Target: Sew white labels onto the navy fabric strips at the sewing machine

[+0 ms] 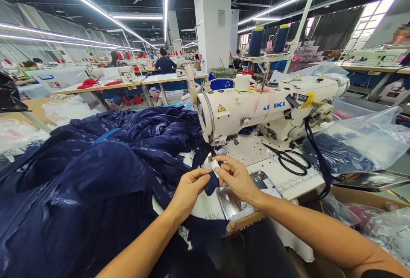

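Just in front of the sewing machine (pixel 237 107), my left hand (pixel 188 190) pinches a strip of navy fabric (pixel 211 185) between thumb and fingers. A small white label (pixel 211 166) lies against this fabric, and the thumb and fingertips of my right hand (pixel 238 179) are closed on it. Both hands are close together below the needle area, whose needle I cannot make out. A large heap of navy fabric (pixel 105 175) covers the left side and hangs toward my lap.
Black scissors (pixel 293 160) lie on the machine bed at right. A shiny metal plate (pixel 224 201) is set into the table front. Beyond stands a clear plastic bag (pixel 355 141) with dark fabric. Navy thread cones (pixel 256 41) rise behind the machine. A person (pixel 165 62) sits farther back.
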Demonstrator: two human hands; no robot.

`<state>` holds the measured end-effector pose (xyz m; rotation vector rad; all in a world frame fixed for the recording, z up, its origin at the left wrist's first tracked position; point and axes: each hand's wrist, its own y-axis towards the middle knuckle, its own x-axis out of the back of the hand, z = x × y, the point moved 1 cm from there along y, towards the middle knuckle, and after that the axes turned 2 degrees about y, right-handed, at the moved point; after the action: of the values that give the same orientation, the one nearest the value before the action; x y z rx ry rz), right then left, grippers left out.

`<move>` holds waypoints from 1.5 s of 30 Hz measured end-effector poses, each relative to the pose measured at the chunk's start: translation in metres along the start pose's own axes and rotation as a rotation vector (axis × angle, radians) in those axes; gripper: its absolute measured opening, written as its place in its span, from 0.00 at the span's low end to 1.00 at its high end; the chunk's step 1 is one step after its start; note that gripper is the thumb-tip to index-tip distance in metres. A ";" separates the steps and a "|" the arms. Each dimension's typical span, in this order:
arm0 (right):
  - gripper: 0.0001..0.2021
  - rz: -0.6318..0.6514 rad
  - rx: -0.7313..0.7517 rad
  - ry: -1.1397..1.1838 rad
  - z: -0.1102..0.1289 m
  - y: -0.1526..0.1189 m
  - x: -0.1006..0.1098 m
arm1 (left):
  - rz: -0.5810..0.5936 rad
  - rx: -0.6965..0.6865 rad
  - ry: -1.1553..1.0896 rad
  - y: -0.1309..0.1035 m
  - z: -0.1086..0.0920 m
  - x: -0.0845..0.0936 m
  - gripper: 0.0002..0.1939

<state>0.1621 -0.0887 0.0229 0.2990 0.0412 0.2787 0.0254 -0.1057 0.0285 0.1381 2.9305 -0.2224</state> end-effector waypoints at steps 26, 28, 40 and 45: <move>0.12 -0.042 0.060 -0.213 -0.001 -0.004 0.000 | -0.041 0.010 -0.003 -0.001 0.001 -0.001 0.10; 0.13 -0.037 0.049 -0.193 0.000 -0.004 0.000 | -0.034 0.004 0.003 0.000 0.001 -0.001 0.10; 0.13 -0.026 -0.019 -0.072 -0.001 -0.004 0.000 | -0.027 -0.003 0.001 -0.002 -0.001 -0.001 0.09; 0.13 -0.031 -0.005 -0.110 0.000 -0.006 0.000 | -0.026 0.005 -0.001 -0.002 0.000 -0.001 0.09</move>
<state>0.1635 -0.0938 0.0208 0.3084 -0.0630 0.2308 0.0262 -0.1073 0.0292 0.1014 2.9327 -0.2330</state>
